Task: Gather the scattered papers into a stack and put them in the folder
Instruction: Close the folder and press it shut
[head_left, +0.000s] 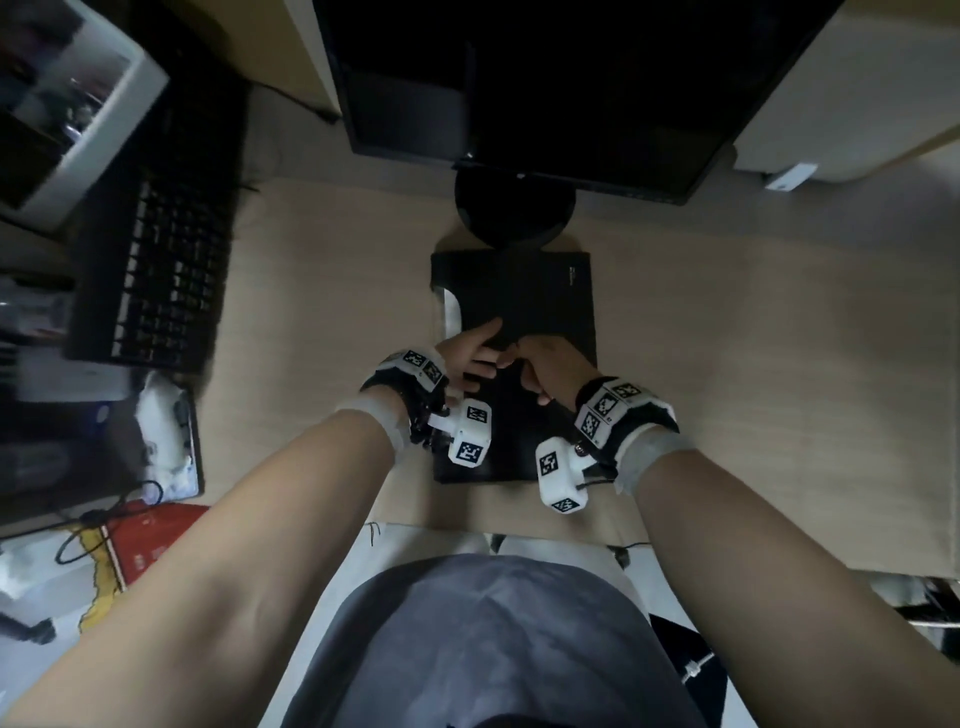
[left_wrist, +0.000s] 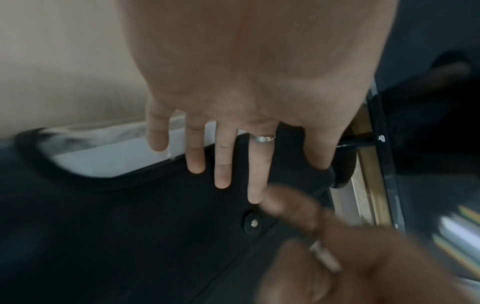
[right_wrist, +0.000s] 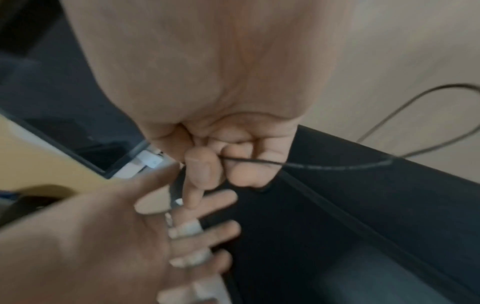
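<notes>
A black folder (head_left: 550, 301) lies flat on the desk in front of the monitor stand. White papers (head_left: 452, 312) show through the curved cut-out at its left edge, seen closer in the left wrist view as papers (left_wrist: 111, 158) under the folder's cover (left_wrist: 130, 236). My left hand (head_left: 475, 361) rests on the cover with straight, spread fingers (left_wrist: 223, 168), near a round snap (left_wrist: 252, 223). My right hand (head_left: 535, 366) is curled just beside it, and its thumb and fingers (right_wrist: 207, 172) pinch a thin black elastic cord (right_wrist: 337, 167) that loops out to the right over the folder (right_wrist: 350, 226).
A dark monitor (head_left: 519, 78) on a round base (head_left: 514, 208) stands right behind the folder. A black keyboard (head_left: 156, 270) leans at the left, with a white organiser box (head_left: 78, 104) behind it. Clutter, cables and a red item (head_left: 150, 540) lie at the lower left.
</notes>
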